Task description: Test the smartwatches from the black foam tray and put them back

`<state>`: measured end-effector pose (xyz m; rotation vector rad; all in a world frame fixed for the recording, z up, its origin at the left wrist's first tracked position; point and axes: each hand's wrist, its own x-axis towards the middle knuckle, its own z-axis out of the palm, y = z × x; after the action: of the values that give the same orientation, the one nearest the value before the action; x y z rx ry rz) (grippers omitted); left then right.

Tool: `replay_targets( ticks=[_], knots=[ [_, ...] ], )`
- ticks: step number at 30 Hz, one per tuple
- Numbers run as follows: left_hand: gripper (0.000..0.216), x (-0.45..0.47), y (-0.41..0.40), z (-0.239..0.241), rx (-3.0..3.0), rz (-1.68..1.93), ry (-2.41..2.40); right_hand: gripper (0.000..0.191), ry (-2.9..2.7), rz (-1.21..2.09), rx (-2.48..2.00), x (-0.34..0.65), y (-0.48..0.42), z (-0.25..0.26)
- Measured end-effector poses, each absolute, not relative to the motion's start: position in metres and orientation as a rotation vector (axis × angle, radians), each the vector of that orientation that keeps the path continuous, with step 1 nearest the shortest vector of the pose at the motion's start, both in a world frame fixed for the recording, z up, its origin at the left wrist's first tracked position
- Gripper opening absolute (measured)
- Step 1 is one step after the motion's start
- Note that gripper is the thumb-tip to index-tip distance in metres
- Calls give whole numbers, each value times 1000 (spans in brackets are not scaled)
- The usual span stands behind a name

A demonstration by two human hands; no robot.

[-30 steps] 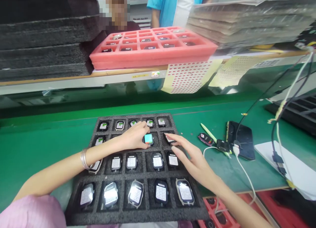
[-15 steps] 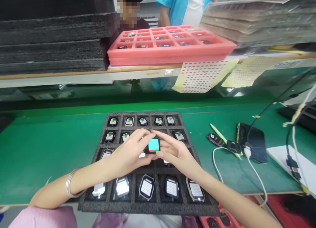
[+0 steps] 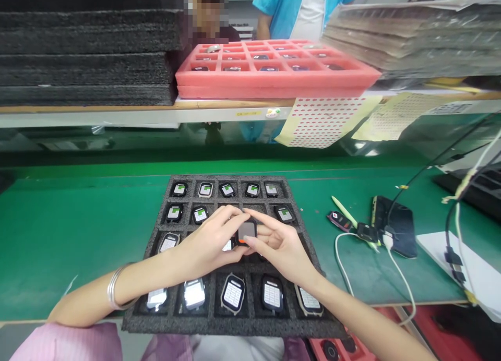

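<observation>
Between my two hands is a smartwatch [image 3: 247, 229], a strapless case with a grey screen and an orange strip at its lower edge. My left hand [image 3: 219, 230] grips it from the left side, fingers closed on the case. On the right, my right hand [image 3: 276, 238] holds it too, the thumb lying on the lower part of the screen. Below both hands lies a black foam tray [image 3: 235, 327] with watch cases in its compartments, most with lit screens. One of these is a silver-rimmed watch [image 3: 233, 293] in the front row. My hands hide several middle compartments.
On the right lie a black power bank [image 3: 395, 225], a green pen [image 3: 344, 211] and a white cable [image 3: 340, 262]. A shelf ahead carries black foam trays [image 3: 86, 63] and a pink tray [image 3: 274, 84]. Two people are behind it. Red trays [image 3: 376, 319] sit below the table's edge.
The watch's screen has gone from cyan with a red-and-green strip to grey with an orange strip. My right thumb has moved onto the screen. Both hands still hold the watch above the tray.
</observation>
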<state>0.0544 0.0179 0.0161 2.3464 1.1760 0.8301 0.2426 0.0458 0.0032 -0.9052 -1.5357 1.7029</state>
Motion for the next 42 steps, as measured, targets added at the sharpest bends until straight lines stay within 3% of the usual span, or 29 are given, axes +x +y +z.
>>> replay_targets(
  ticks=[12, 30, 37, 42],
  knots=[
    [52, 59, 20, 13, 2313, 838, 1157, 58, -1490, 1728, -918, 245, 46, -1],
    [41, 116, 48, 26, 2381, 771, 956, 61, -1327, 1616, -890, 302, 40, 1],
    [54, 157, 62, 14, 2511, 1068, 752, 37, -1105, 1704, -637, 351, 40, -3],
    [59, 178, 59, 17, 2491, 1216, 538, 41, -970, 1851, -403, 357, 32, -9]
  ],
)
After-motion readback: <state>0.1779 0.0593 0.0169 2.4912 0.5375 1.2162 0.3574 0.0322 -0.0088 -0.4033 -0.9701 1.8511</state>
